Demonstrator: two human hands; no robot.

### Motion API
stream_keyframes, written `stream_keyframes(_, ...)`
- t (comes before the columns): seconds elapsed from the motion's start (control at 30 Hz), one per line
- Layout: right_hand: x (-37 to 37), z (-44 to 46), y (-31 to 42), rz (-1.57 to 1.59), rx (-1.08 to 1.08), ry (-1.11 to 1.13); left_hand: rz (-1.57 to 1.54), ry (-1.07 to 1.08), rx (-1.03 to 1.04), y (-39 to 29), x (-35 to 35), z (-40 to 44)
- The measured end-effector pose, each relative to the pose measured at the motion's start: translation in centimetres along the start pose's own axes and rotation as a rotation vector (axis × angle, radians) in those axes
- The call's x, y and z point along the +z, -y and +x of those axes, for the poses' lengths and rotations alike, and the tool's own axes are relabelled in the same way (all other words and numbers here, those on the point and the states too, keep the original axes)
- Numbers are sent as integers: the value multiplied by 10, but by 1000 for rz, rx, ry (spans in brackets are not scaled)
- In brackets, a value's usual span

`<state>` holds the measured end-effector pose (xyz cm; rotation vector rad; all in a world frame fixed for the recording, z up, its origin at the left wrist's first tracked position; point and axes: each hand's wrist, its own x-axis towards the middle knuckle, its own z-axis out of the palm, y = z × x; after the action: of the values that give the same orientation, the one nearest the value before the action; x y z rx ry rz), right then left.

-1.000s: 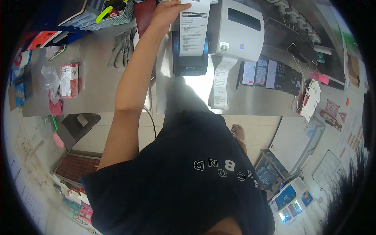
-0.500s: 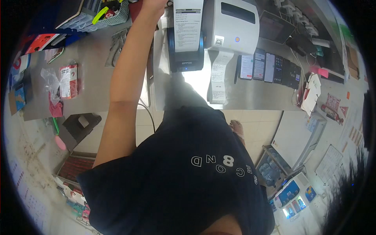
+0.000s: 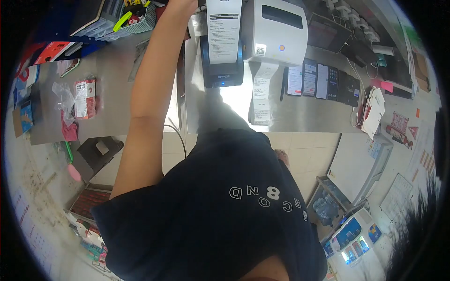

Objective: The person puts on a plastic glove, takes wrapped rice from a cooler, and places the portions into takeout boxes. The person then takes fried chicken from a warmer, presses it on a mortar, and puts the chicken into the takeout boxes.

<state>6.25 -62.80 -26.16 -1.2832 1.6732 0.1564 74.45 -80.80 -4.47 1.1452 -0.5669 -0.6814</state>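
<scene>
Left hand (image 3: 188, 4) mostly cut off at top edge, left of printed slip (image 3: 223, 35); finger spread and grip cannot be told. Right hand out of view. Slip lies over dark printer (image 3: 222, 78) on tabletop (image 3: 112, 100), just beside white printer (image 3: 276, 35). 1 paper strip (image 3: 261, 96) hangs below white printer, pen (image 3: 283, 85) between strip and row of what look like 6 phones (image 3: 322, 80).

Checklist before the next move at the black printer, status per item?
1. Left hand fully in frame: not ok, cut off at the top edge.
2. Left hand's grip on the printed sheet: cannot tell.
3. Right hand in frame: not ok.
4. Blue light on the black printer lit: ok.
5. Phones apart from the left arm: ok.
</scene>
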Motion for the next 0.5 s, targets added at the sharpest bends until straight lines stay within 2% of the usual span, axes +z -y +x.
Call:
stream_keyframes(0.17, -1, 0, 0, 5, 23, 13, -8, -2, 29, -18, 8, -2)
stream_keyframes(0.33, -1, 0, -3, 47, -45, -7, -59, 17, 27, -23, 7, 10)
stream_keyframes(0.4, 3, -4, 4, 184, 28, -45, 94, -13, 139, 4, -14, 29)
stream_keyframes(0.43, 4, -9, 1, 308, 103, -77, 438, -181, 135, 15, -22, 35)
stream_keyframes(0.47, 8, -7, -10, 384, 108, -154, 471, -111, 162, 10, -23, 27)
stream_keyframes(0.5, 15, 1, -32, 354, 147, -141, 483, -214, 24, 1, -9, 10)
